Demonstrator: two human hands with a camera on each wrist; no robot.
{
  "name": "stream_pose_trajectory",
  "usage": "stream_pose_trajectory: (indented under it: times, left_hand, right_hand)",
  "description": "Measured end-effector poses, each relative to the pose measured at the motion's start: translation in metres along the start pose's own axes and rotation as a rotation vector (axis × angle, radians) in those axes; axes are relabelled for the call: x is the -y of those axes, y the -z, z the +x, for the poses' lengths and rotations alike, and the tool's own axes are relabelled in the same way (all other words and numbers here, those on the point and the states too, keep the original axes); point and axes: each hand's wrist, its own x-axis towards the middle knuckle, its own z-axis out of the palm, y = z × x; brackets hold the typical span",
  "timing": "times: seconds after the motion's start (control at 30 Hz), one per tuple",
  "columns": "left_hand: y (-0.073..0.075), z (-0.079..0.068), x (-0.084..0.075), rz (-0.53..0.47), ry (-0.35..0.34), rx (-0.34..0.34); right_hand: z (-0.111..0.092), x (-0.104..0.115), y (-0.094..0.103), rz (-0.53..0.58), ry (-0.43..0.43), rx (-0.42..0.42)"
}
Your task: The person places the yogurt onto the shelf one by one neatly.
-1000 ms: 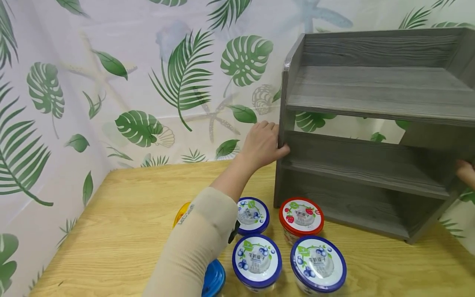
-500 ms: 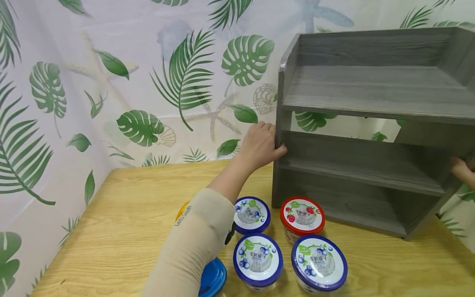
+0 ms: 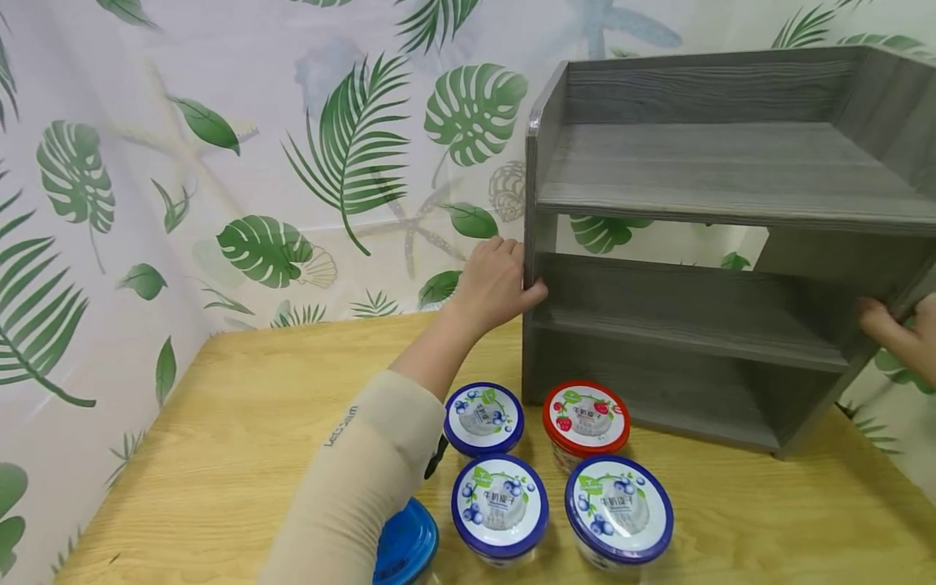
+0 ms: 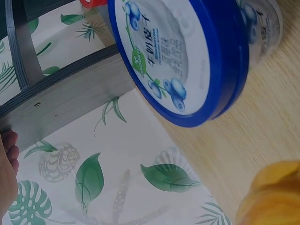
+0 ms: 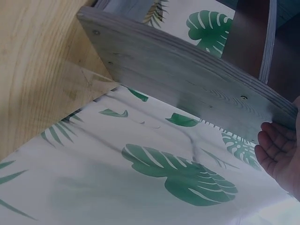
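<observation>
Leafy backdrop (image 3: 270, 171) behind, I've edged the grey shelf (image 3: 695, 296) leftward, left hand (image 3: 491, 280) and right hand (image 3: 910, 337) gripping its sides; seemingly repositioning.

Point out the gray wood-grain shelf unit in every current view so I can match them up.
Head: the gray wood-grain shelf unit stands at right, reaching the right edge.
Left wrist: upper left, its side panel slanting up toward the blue-rimmed lid.
Right wrist: across the top, its side panel slanting down to the right edge.
Shared landmark: the leaf-print backdrop.
</observation>
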Motion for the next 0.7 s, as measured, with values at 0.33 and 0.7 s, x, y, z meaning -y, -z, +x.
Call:
stream_pose_trajectory:
  times: [0.33,0.7]
  left_hand:
    - [-0.001,-0.002,0.0,-0.004,-0.011,-0.065]
    - [-0.001,-0.008,0.003,-0.004,0.0,-0.091]
  right_hand:
    - [0.031,0.07,0.034,0.103,0.0,0.018]
    - [0.034,0.074,0.027,0.232,-0.096,0.059]
